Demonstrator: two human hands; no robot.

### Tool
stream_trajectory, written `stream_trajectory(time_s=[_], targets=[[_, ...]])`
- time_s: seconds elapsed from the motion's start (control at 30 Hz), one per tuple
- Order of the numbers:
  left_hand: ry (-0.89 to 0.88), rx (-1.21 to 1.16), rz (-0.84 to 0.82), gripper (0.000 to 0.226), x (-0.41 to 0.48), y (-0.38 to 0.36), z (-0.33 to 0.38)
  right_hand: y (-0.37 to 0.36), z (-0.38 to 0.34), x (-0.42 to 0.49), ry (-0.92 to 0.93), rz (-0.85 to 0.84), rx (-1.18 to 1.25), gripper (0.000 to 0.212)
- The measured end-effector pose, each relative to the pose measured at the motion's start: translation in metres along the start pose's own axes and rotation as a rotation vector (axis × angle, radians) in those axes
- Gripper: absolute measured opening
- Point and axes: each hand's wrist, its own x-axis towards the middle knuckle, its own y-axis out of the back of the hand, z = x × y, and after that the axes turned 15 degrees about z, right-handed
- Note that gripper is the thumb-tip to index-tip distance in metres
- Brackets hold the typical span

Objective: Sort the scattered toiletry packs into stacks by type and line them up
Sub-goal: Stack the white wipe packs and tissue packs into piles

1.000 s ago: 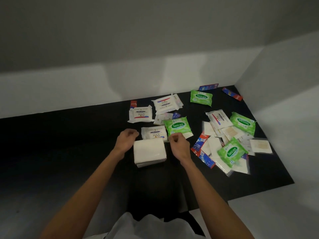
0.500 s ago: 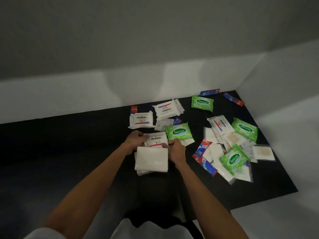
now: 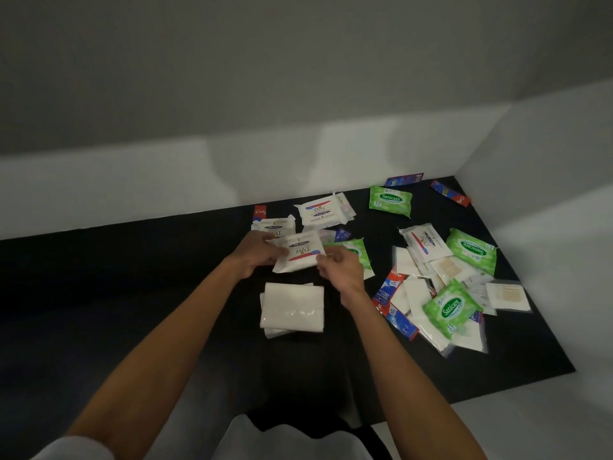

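One Dove pack [image 3: 300, 255] now aloft

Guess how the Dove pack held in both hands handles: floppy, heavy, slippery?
Probably soft rather than stiff: the Dove pack looks slightly bowed between the left hand and right hand gripping its ends. Likely light, since edge grips alone carry it. Flat, so it shouldn't roll; the plastic-looking wrap might be slick.
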Motion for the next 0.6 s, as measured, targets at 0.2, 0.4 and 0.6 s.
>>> stream_trajectory(time_s=[0.2,0.4,0.6], targets=[[-0.035,-0.213,-0.079,0.065,-0.037,0.003,0.032,0.014,-0.040,-0.014,0.014,0.056,0.389,0.033],[-0.198,-0.201,0.000,0.051,-0.080,-0.019,0.048,0.034,-0.060,-0.027,0.109,0.031,0.542,0.056],[-0.630,0.158,0.134,0.051,-0.115,-0.037,0.026,0.067,-0.047,-0.027,-0.002,0.086,0.651,0.062]])
